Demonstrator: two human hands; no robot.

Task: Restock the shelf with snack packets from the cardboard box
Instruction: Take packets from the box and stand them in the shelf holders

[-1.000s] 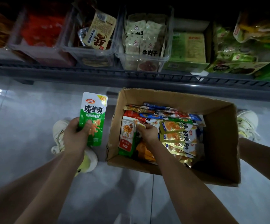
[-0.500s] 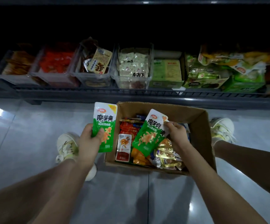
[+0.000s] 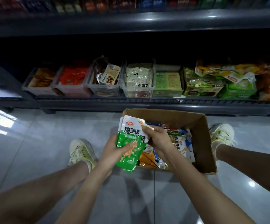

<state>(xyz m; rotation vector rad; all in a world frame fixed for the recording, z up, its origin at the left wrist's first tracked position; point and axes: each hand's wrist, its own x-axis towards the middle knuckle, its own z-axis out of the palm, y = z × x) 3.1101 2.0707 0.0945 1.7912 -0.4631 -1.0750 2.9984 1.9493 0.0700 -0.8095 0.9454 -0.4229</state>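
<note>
Green-and-white snack packets (image 3: 130, 143), two at least, stacked face to face: held between both my hands above the near-left corner of the cardboard box (image 3: 202, 143).

Left hand (image 3: 113, 151): fingers curled behind the lower half of the stack, thumb pressed across the front.

Right hand (image 3: 156, 138): pinching the stack's upper right edge between thumb and fingers.

Box: open, standing on the grey tiled floor (image 3: 34, 143), just in front of the shelf (image 3: 131, 103). Mixed packets (image 3: 178, 143) (orange, blue, white, some gold foil) lie loose inside.

Shelf, bottom tier: dark metal, lined with clear bins (image 3: 138, 78) of small snacks to the left and green display cartons (image 3: 168, 83) to the right.

Shoes, pale: left shoe (image 3: 81, 151) apart from the box, right shoe (image 3: 221, 135) just beside its right wall.
</note>
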